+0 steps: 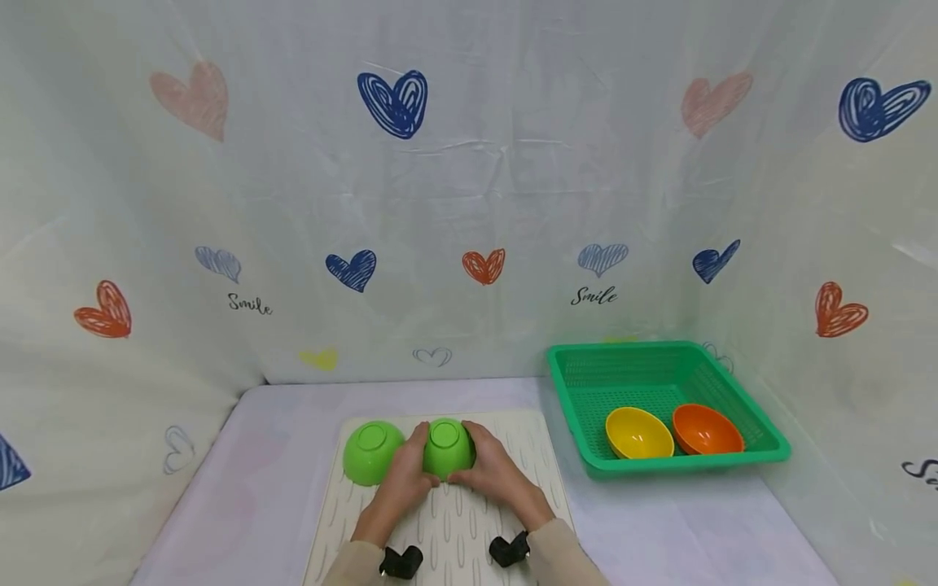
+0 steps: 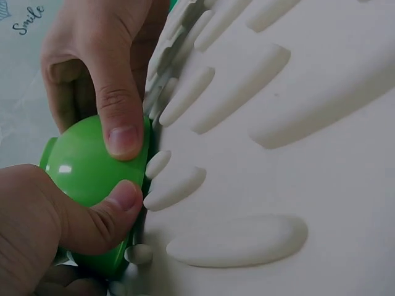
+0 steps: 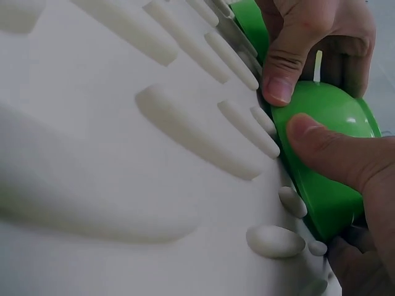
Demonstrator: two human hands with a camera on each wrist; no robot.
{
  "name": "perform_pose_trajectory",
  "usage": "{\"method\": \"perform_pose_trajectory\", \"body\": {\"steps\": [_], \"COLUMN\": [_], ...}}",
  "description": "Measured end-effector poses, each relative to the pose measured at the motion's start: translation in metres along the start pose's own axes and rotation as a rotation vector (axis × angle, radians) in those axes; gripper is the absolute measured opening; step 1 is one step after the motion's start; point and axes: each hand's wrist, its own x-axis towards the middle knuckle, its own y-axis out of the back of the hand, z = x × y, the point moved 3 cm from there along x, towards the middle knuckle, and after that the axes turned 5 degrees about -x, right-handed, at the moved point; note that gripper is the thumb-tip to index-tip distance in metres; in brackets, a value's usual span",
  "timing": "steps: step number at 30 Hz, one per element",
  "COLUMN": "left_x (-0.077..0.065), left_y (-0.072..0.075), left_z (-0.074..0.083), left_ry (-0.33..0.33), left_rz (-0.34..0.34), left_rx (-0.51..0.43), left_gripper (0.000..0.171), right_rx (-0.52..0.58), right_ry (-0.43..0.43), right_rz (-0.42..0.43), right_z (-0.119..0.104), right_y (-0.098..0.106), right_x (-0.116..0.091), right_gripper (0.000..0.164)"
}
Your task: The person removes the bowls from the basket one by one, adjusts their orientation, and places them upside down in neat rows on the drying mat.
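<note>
A green bowl (image 1: 445, 449) sits upside down on a cream ridged mat (image 1: 469, 529), its round foot facing up. My left hand (image 1: 407, 474) grips it from the left and my right hand (image 1: 500, 470) from the right. In the left wrist view both thumbs press on the near side of the green bowl (image 2: 86, 160), close to its rim. The right wrist view shows the same green bowl (image 3: 327, 179) with its rim down against the mat's ridges. Just left of my left hand lies a second green bowl (image 1: 372, 452), also upside down on the mat.
A green plastic basket (image 1: 615, 362) stands on the right of the table. Inside, at its near side, a yellow bowl (image 1: 639, 433) and an orange bowl (image 1: 707, 430) lie side by side, tilted. A white curtain (image 1: 469, 187) printed with hearts rises behind the table and along both sides.
</note>
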Motion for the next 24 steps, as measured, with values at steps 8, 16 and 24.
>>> {"method": "perform_pose_trajectory", "body": {"steps": [8,16,24], "left_x": [0.002,0.004,0.003], "left_y": [-0.001,0.001,0.022], "left_z": [-0.001,0.007,0.025], "left_ry": [0.016,0.013,0.008], "left_rz": [0.02,-0.006,-0.003], "left_rx": [-0.012,0.027,0.05], "left_gripper": [0.098,0.097,0.093], "right_rx": [0.004,-0.047,-0.076], "right_ry": [-0.018,-0.037,-0.034], "right_rz": [-0.02,-0.03,-0.032], "right_z": [-0.006,-0.01,-0.011], "right_y": [0.002,0.004,0.004], "right_x": [0.001,0.004,0.003], "right_gripper": [0.095,0.096,0.095]}}
